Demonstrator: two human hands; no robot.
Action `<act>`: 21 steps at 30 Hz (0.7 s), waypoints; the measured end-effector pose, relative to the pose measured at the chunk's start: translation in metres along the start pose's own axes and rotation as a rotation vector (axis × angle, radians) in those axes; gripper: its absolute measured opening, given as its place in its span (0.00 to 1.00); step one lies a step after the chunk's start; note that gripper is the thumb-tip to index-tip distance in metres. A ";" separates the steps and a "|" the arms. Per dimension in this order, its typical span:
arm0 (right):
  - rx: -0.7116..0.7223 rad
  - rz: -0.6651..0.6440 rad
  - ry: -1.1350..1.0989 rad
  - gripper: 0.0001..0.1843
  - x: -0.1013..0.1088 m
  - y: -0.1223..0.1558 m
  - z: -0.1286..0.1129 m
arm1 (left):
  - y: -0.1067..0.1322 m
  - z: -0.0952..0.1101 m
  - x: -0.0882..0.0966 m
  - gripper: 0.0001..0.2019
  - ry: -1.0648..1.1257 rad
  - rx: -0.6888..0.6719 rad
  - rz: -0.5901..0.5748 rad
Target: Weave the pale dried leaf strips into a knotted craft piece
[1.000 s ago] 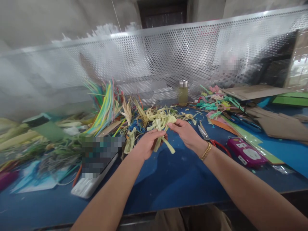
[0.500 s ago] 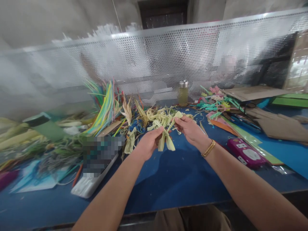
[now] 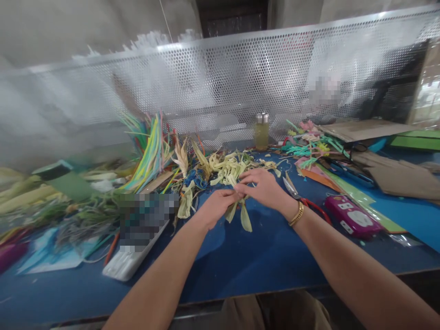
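Note:
Over the blue table, my left hand (image 3: 220, 206) pinches pale green husk strips (image 3: 245, 219) whose ends hang below the fingers. My right hand (image 3: 263, 187), with a gold bracelet at its wrist, meets the left one at the same strips, fingers bent and closed around their upper part. The fingers hide most of the piece between them. Just behind the hands lies a heap of curled pale husk strips (image 3: 228, 167). Beside my right wrist rest red-handled scissors (image 3: 292, 188), partly covered by the arm.
A phone-like device (image 3: 144, 224) lies left of my arm, near colourful pipe-cleaner-like stems (image 3: 151, 146) and a green cup (image 3: 65, 181). At the right are a purple box (image 3: 352, 216) and cardboard pieces (image 3: 395, 174). A bottle (image 3: 261, 132) stands before the perforated metal screen (image 3: 240, 78).
My right hand has moved left and closed in over the left hand, covering the strip's upper end. The scissors beside the right wrist show more now.

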State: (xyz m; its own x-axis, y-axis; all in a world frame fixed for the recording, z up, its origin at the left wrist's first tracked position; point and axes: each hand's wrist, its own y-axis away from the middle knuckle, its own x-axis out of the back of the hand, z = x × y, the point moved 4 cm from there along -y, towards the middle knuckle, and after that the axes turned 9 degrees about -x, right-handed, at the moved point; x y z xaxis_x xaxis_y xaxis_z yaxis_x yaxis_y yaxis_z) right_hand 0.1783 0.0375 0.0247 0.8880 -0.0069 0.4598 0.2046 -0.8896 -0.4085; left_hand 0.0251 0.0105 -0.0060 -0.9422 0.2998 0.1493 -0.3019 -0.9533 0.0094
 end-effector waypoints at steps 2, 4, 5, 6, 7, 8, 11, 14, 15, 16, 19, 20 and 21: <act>0.000 -0.120 -0.056 0.09 -0.010 0.002 0.003 | 0.001 0.001 -0.003 0.16 -0.044 -0.020 -0.027; -0.022 -0.134 -0.138 0.09 -0.013 0.002 0.005 | 0.001 0.002 -0.004 0.16 -0.066 -0.023 -0.045; -0.037 -0.106 -0.176 0.08 -0.013 0.001 0.005 | 0.001 0.002 -0.004 0.16 -0.068 -0.020 -0.049; -0.050 -0.074 -0.210 0.07 -0.012 0.001 0.005 | 0.002 0.003 -0.004 0.15 -0.066 -0.018 -0.051; -0.060 -0.049 -0.240 0.07 -0.011 0.000 0.004 | 0.002 0.004 -0.003 0.15 -0.064 -0.018 -0.056; -0.064 -0.034 -0.264 0.07 -0.010 0.000 0.003 | 0.002 0.005 -0.003 0.15 -0.066 -0.021 -0.066; -0.042 0.000 -0.298 0.07 -0.008 0.001 -0.003 | 0.004 0.007 -0.003 0.15 -0.091 -0.047 -0.104; -0.030 0.052 -0.306 0.09 -0.003 0.001 -0.008 | 0.005 0.007 -0.003 0.16 -0.097 -0.068 -0.108; -0.046 0.053 -0.309 0.10 -0.002 0.001 -0.008 | 0.005 0.008 -0.003 0.16 -0.094 -0.075 -0.100; -0.070 0.040 -0.308 0.12 -0.002 0.001 -0.007 | 0.005 0.008 -0.003 0.17 -0.088 -0.083 -0.087; -0.150 -0.063 -0.285 0.11 -0.003 0.001 -0.002 | 0.002 0.010 0.001 0.16 -0.062 -0.139 -0.010; -0.167 -0.112 -0.286 0.10 -0.004 0.001 -0.001 | 0.001 0.012 0.003 0.15 -0.057 -0.169 0.037; -0.177 -0.172 -0.292 0.11 -0.006 0.002 0.000 | -0.001 0.013 0.006 0.15 -0.053 -0.197 0.096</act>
State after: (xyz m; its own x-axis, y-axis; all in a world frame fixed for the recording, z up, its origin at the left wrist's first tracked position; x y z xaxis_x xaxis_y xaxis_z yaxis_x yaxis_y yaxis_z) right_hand 0.1733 0.0359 0.0209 0.9319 0.2572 0.2556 0.3093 -0.9318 -0.1901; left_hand 0.0215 0.0123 0.0076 -0.9606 0.2011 0.1916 -0.2387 -0.9504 -0.1994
